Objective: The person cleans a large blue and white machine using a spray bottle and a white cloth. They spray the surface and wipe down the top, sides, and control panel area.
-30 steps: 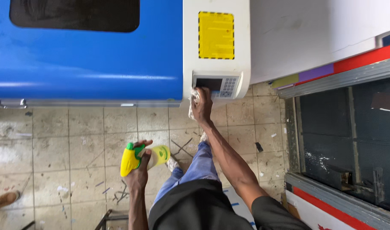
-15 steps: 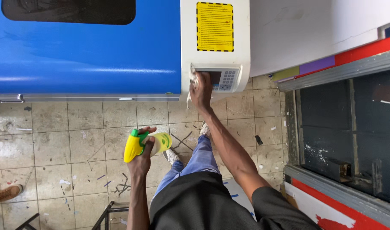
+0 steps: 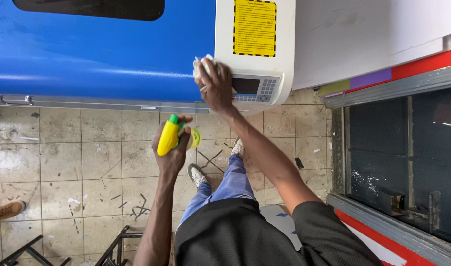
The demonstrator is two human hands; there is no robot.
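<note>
My left hand [image 3: 173,150] grips a yellow spray bottle [image 3: 167,138] with a green nozzle, held out over the tiled floor below the machine. My right hand [image 3: 214,86] presses a crumpled white cloth [image 3: 200,66] against the white end panel [image 3: 255,74] of a big machine, just left of its small screen and keypad [image 3: 257,88]. A yellow label [image 3: 254,27] sits higher on that panel. The machine's blue lid [image 3: 102,54] stretches to the left.
A dark open bed with a metal frame [image 3: 398,152] and red edge lies to the right. A white sheet [image 3: 373,34] covers the top right. Black stool legs [image 3: 23,251] stand at bottom left; another person's brown shoe [image 3: 6,211] shows at the left edge.
My right hand with the cloth has slid up and left, from below the keypad onto the panel beside it. The spray bottle has stayed in my left hand.
</note>
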